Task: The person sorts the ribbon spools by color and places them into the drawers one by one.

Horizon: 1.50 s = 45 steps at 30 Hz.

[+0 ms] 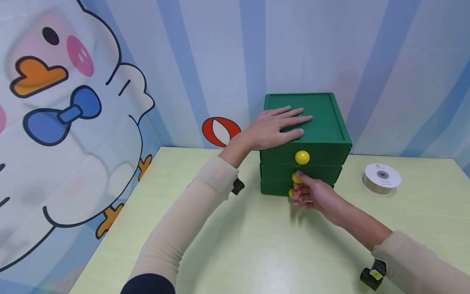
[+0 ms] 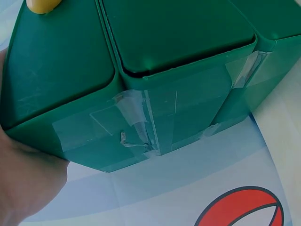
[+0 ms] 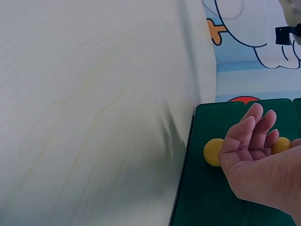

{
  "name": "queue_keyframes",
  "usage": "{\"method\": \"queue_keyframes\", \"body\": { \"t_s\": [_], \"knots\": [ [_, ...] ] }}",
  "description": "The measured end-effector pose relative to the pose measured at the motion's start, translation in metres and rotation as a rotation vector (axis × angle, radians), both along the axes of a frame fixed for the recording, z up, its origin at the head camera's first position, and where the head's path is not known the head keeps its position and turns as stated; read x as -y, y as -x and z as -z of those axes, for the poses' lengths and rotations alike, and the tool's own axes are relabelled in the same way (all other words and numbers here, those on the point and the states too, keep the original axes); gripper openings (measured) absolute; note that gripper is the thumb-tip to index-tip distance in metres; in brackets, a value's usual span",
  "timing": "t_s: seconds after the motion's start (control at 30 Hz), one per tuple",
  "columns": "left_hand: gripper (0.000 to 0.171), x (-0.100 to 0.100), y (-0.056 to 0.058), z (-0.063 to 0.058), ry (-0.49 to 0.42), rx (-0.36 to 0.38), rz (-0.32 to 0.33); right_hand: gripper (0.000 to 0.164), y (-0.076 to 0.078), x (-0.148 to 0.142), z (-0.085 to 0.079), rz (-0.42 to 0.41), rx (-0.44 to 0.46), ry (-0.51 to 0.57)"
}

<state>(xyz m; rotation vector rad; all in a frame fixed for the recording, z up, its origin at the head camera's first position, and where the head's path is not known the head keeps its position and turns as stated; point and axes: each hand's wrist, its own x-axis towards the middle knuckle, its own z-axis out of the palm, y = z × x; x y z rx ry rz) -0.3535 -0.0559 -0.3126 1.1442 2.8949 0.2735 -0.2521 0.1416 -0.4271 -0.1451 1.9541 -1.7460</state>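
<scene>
A green box of three stacked drawers stands at the back of the table, each drawer front bearing a round yellow knob. Flat on its top lies my left hand, fingers spread toward the right. My right hand pinches the middle yellow knob between thumb and fingers. In the right wrist view that knob shows behind the fingers, and the bottom knob sits beside them. The top knob is untouched. All drawers look closed. Clear tape joins the drawer units along their side.
A white spool of ribbon lies on the pale wooden table, right of the drawers. Behind rises a blue striped backdrop with a cartoon duck at left. Small black wrist cameras are strapped to both sleeves.
</scene>
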Motion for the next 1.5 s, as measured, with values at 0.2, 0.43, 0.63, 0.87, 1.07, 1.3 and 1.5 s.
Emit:
{"method": "queue_keyframes", "body": {
  "t_s": [0.2,0.43,0.63,0.87,1.07,1.3,1.5],
  "knots": [
    [0.058,0.002,0.0,0.001,-0.001,-0.002,-0.006,0.05,0.001,0.001,0.0,-0.007,0.007,0.004],
    [0.058,0.006,0.002,-0.001,-0.002,0.0,-0.003,0.047,0.003,0.003,-0.001,-0.034,0.031,0.059],
    [0.058,0.006,0.002,-0.002,0.004,0.009,-0.012,0.049,0.003,0.003,0.002,-0.045,0.043,0.115],
    [0.059,-0.001,0.003,0.0,0.008,0.024,-0.008,0.042,-0.002,-0.007,0.008,-0.074,0.002,0.09],
    [0.059,-0.001,0.002,-0.001,0.028,0.017,-0.019,0.044,-0.002,-0.015,0.018,-0.04,0.018,0.052],
    [0.059,0.0,0.0,0.0,0.027,0.018,-0.014,0.037,-0.005,-0.021,0.03,0.021,0.118,0.096],
    [0.059,-0.001,0.0,-0.002,0.007,0.012,-0.003,0.033,-0.008,-0.019,0.038,0.029,0.163,0.089]
  ]
}}
